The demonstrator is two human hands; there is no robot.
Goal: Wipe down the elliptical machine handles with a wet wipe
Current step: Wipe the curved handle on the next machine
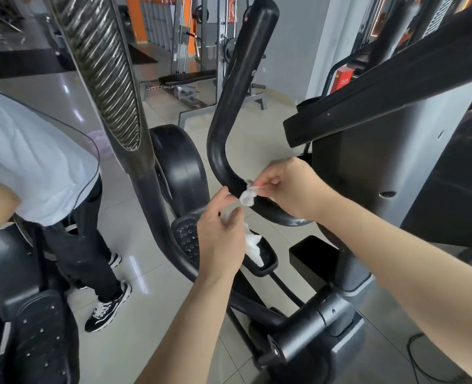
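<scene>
Here, wet wipe (248,196) pinched in right hand (290,187) fingers (266,180), left hand (221,236) gripping

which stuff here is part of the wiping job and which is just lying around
Job: left hand holding the white wipe; right hand pinching a translucent scrap; curved black handle; ribbed handle.
Lying about: weight bench; red box; floor cable; bystander's sneakers.

Left hand (221,236) grips white wipe (252,246). Right hand (287,187) pinches small pale scrap (248,195) just above it, against curved black handle (229,106). Pedal (184,236) below hands; second person (35,167) stands left on tiled floor (135,245).
</scene>
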